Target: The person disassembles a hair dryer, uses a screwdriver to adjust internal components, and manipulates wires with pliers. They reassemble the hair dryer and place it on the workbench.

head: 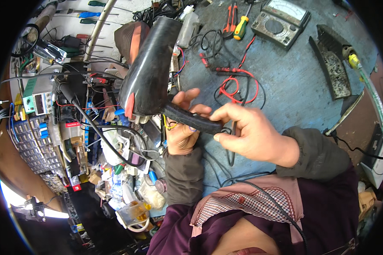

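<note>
A black hair dryer [150,70] is held up over the blue worktop [284,73], its barrel pointing to the top of the view. My left hand [183,127] is behind its handle [191,119], fingers curled around it, with a yellow wire and a blue wire showing near the palm. My right hand [247,130] pinches the handle's lower end between thumb and fingers, where a dark cord [231,156] hangs down. A red piece sits at the rear of the dryer's housing.
Beyond my hands lie red and black test leads [255,89], an analog multimeter [279,25], a yellow-green screwdriver [241,28] and red-handled pliers [231,19]. Black plastic shell parts [335,70] lie at right. Small parts and wires clutter the left, beside a clear plastic jug [134,213].
</note>
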A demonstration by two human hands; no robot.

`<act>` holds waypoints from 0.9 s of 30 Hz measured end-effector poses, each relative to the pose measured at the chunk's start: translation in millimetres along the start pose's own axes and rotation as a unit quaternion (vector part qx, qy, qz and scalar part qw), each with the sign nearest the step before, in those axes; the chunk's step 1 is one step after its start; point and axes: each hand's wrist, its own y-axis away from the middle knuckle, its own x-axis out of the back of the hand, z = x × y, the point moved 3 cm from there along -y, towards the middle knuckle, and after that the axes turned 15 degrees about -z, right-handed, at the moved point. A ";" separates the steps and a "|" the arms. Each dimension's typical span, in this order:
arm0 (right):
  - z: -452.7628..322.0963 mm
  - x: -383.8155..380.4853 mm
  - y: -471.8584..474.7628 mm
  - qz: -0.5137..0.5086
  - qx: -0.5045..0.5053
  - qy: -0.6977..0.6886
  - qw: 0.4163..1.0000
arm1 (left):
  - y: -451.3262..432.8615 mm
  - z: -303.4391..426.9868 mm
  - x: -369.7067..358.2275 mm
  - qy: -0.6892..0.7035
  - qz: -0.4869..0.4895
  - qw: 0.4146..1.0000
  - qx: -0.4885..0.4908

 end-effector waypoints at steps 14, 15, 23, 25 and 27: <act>46.4 7.6 -16.8 -0.144 -0.160 -0.081 0.973 | -4.9 -6.2 -22.0 -0.080 0.145 0.982 0.089; 51.2 8.3 -17.2 -0.145 -0.155 -0.078 0.974 | -4.9 -7.0 -21.6 -0.079 0.149 0.981 0.100; 48.9 11.2 -20.4 -0.154 -0.161 -0.115 0.968 | -9.0 -0.4 -25.1 -0.081 0.098 0.984 0.124; 41.4 9.7 -20.6 -0.154 -0.168 -0.105 0.968 | -4.8 -2.3 -3.3 -0.056 0.121 0.989 0.068; 44.7 6.9 -20.4 -0.156 -0.168 -0.092 0.969 | -6.3 -0.5 11.6 -0.119 0.185 0.975 0.041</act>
